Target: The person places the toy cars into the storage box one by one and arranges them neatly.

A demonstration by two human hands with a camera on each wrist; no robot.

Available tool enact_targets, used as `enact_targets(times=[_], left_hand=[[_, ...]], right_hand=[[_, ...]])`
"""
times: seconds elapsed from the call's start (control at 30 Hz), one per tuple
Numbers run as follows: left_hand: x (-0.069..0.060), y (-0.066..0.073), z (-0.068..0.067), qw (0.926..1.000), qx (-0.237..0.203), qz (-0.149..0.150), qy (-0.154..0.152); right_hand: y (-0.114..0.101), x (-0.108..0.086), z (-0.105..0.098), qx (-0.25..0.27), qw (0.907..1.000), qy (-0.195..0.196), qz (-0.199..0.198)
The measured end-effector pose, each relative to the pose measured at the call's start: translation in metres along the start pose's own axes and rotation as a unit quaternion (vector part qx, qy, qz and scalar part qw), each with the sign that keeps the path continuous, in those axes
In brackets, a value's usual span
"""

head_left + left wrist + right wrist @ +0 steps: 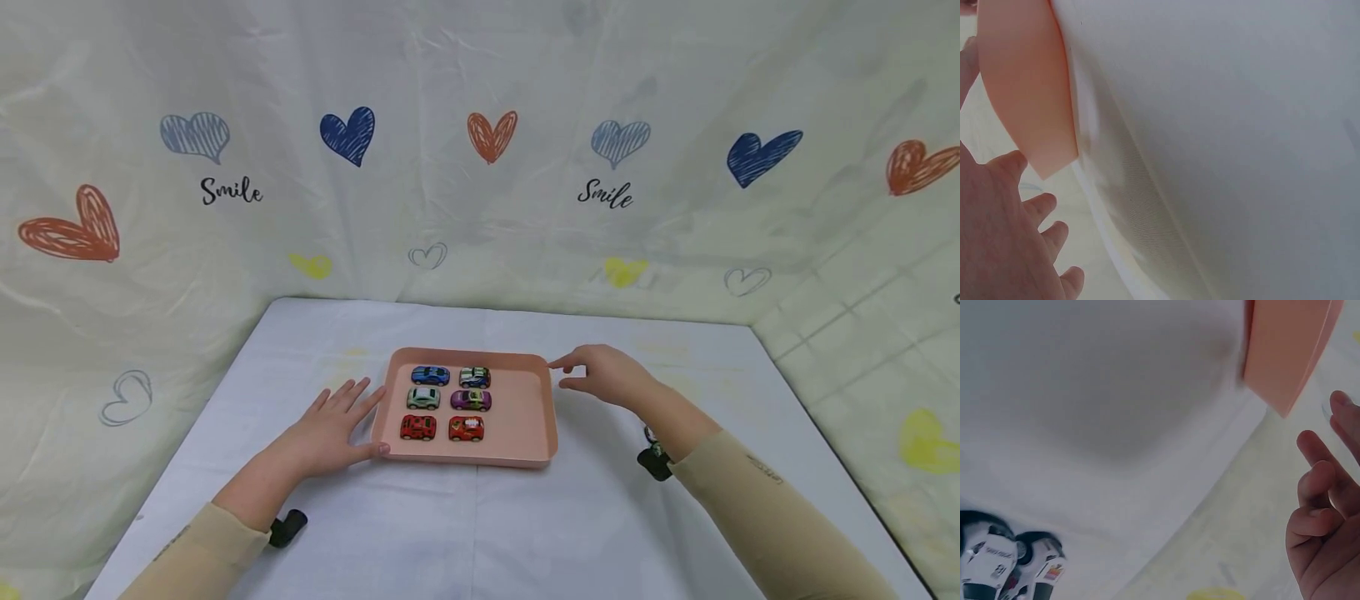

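Observation:
A pink rectangular tray (517, 417) lies on the table with several small toy cars on its left and middle part, set in three rows. The back row has a blue car (431, 376) and a white-and-blue patterned one (475, 377). Behind the front pair, a red car (417, 427) and a red decorated car (467, 429), sit a pale green car (423, 397) and a purple car (471, 400). My left hand (326, 433), fingers spread, touches the tray's left edge. My right hand (607, 375) is at the back right corner, fingers loosely bent, holding nothing.
White toy vehicles (1010, 562) stand on the table right of the tray, mostly hidden by my right forearm in the head view. A white cloth covers the table (420, 533). Behind it hangs a curtain (480, 217) printed with hearts.

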State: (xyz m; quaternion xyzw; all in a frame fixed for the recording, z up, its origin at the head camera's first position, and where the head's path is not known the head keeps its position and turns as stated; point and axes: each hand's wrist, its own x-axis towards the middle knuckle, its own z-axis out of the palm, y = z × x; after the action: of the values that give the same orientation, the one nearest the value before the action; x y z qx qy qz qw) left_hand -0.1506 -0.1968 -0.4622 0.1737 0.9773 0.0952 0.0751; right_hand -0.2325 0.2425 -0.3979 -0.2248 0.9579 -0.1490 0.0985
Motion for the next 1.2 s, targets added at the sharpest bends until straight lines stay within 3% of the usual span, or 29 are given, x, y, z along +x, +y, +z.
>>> enact_targets(times=[0.37, 0.7, 1.2], left_hand=[[0.001, 0.0, 0.002, 1.0, 0.0, -0.001, 0.005], [0.002, -0.004, 0.008, 0.9998, -0.014, 0.003, 0.01], [0.002, -0.001, 0.001, 1.0, -0.004, -0.001, 0.002]], right_hand=[[0.044, -0.035, 0.004, 0.0, 0.9991, -0.015, 0.04], [0.071, -0.065, -0.007, 0.005, 0.9976, -0.021, 0.065], [0.104, -0.082, -0.009, 0.016, 0.9944, -0.061, 0.084]])
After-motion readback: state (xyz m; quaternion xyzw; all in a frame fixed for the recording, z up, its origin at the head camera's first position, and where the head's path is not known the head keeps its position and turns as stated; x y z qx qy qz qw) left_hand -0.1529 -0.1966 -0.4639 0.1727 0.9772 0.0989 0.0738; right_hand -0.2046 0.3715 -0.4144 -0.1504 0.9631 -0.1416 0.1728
